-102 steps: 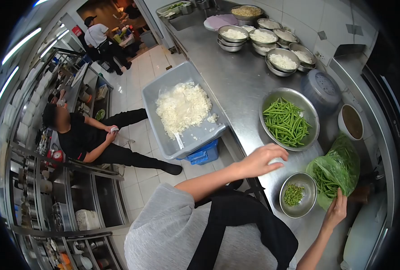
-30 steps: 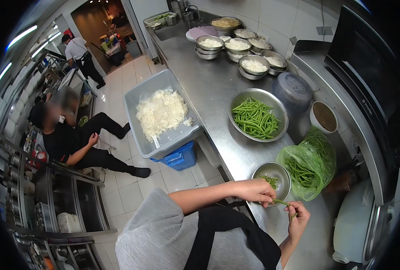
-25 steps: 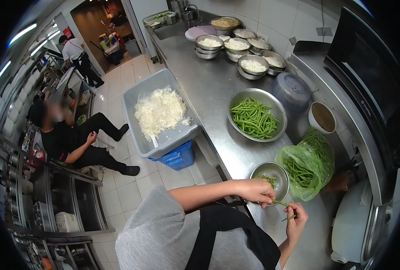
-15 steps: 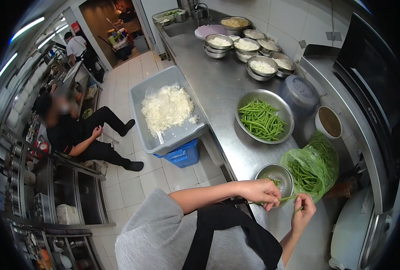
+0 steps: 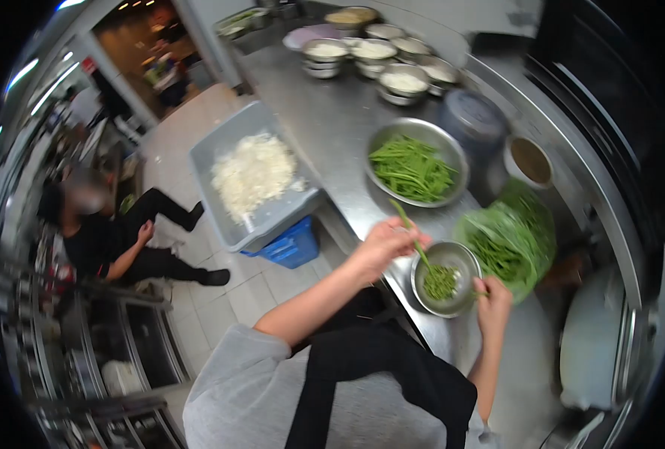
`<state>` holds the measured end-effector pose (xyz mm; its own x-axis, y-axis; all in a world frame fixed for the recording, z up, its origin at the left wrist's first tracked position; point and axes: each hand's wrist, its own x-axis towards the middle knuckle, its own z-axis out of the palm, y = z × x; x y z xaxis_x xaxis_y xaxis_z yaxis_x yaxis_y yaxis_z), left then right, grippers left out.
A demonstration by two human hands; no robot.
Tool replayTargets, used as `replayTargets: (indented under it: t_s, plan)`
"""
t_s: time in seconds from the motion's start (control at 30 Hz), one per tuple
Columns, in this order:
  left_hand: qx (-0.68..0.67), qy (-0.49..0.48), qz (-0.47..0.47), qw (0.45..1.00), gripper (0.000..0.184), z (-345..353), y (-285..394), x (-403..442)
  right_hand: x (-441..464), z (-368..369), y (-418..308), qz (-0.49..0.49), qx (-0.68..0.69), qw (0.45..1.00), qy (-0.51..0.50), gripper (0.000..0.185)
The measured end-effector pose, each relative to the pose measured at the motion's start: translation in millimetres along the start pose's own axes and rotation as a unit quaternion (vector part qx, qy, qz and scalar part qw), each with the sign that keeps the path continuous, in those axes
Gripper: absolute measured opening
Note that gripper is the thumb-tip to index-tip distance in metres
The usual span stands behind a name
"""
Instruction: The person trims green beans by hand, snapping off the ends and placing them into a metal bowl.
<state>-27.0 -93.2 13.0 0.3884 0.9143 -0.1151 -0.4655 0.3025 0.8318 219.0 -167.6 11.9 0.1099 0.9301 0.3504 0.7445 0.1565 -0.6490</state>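
My left hand (image 5: pixel 389 244) pinches a long green bean (image 5: pixel 411 233), which slants down over the near side of a small steel bowl (image 5: pixel 460 260). Inside that bowl lies a little heap of green bean ends (image 5: pixel 440 283). At the bowl's right rim, my right hand (image 5: pixel 495 297) is closed, with a short green bean piece (image 5: pixel 481 293) between thumb and finger. Beyond the small bowl, a large steel bowl (image 5: pixel 460 150) holds many green beans (image 5: pixel 411 170). A green plastic bag (image 5: pixel 538 247) of more beans lies just right of the small bowl.
A grey tub (image 5: pixel 207 176) with chopped white food stands left of the steel counter (image 5: pixel 295 105), over a blue bin (image 5: pixel 291 247). Several filled steel bowls (image 5: pixel 404 81) sit farther back. A person in black (image 5: pixel 100 239) sits at the left. A white bowl (image 5: pixel 529 161) stands right.
Both hands have moved apart. My left hand has gone left and up with the long bean, while my right hand has come down to the bowl's rim. The whole view has shifted.
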Motion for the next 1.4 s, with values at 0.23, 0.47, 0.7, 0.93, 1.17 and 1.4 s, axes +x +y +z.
replayTargets:
  t_s: [0.23, 0.47, 0.7, 0.93, 1.17, 1.4]
  plan:
    - [-0.035, -0.014, 0.013, 0.999, 0.011, 25, -9, 14, -2, 6, -48, -0.018, 0.191, 0.981, -0.025, 0.014]
    - [0.086, -0.054, 0.081, 0.992, 0.013, 48, -22, 11, -12, 8, -43, 0.002, 0.139, 0.99, -0.029, 0.01]
    - [0.359, -0.128, 0.202, 0.902, 0.008, 48, -27, -10, -21, 17, -24, 0.046, 0.075, 0.995, 0.052, 0.011]
    - [0.411, -0.212, 0.182, 0.868, 0.01, 40, 1, -8, 9, 44, -22, 0.145, 0.304, 0.94, 0.05, 0.017]
    - [0.329, -0.162, 0.06, 0.928, 0.032, -28, 43, 81, 0, 57, -13, 0.182, 0.114, 0.972, -0.092, 0.021]
    - [0.318, 0.038, 0.105, 0.941, 0.072, -78, 6, 142, 2, 71, -13, 0.208, 0.175, 0.957, -0.104, 0.01]
